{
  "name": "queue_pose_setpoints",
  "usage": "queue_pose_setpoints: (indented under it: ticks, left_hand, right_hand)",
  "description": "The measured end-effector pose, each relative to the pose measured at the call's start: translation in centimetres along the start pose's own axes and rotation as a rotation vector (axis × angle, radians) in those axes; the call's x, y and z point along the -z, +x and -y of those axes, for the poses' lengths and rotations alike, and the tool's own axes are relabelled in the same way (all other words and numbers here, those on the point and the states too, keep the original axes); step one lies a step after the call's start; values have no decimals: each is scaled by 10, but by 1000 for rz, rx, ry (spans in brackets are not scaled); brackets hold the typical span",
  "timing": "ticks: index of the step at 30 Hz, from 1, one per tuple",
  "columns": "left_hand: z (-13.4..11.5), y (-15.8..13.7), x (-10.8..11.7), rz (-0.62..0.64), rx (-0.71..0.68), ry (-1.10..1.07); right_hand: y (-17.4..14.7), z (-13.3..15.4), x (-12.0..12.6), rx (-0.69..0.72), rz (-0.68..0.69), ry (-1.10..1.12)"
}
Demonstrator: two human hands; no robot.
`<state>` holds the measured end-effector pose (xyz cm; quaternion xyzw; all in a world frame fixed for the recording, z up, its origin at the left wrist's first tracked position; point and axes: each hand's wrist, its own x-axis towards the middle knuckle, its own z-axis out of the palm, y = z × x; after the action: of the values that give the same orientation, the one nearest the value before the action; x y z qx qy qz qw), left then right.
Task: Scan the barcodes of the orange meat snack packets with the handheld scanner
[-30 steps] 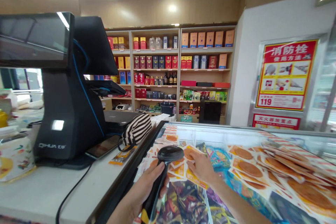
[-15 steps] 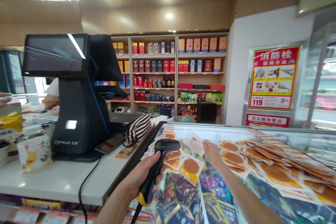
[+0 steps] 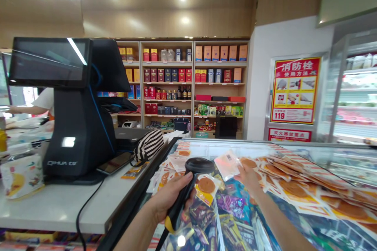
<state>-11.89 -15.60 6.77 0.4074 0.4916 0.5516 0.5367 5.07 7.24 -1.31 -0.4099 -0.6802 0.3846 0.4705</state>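
My left hand (image 3: 172, 196) is wrapped round the handle of a black and yellow barcode scanner (image 3: 200, 164), its head tilted toward the right. In my right hand (image 3: 249, 178) a small flat packet (image 3: 227, 164) is pinched by its edge, its whitish side facing me, with a faint reddish light on it. Below the scanner head, a packet with a round brown wafer (image 3: 206, 186) lies on the glass top. More such packets are piled in a heap (image 3: 294, 184) to the right of my right hand.
A black checkout terminal (image 3: 79, 125) stands on the white counter (image 3: 59, 208) at left, with a phone (image 3: 114, 163) and striped pouch (image 3: 149, 145) beside it. Under the glass of the freezer (image 3: 235, 211) lie colourful packages. Behind are shelves of boxes (image 3: 167, 74). Another person's arm (image 3: 29, 108) shows far left.
The scanner has moved right, closer to the packet in my right hand. That packet now shows a reddish light. The whole view has turned slightly to the right.
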Motion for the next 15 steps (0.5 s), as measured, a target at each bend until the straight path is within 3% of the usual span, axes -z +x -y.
queue_pose_setpoints:
  ticks: [9,15]
  left_hand:
    - [-1,11,-7,76,-29,-24]
    - [-3,18,-9,90,-29,-30]
  right_hand:
    - [5,3,14,10,-52,-183]
    - [5,-1,9,38,-39,-228]
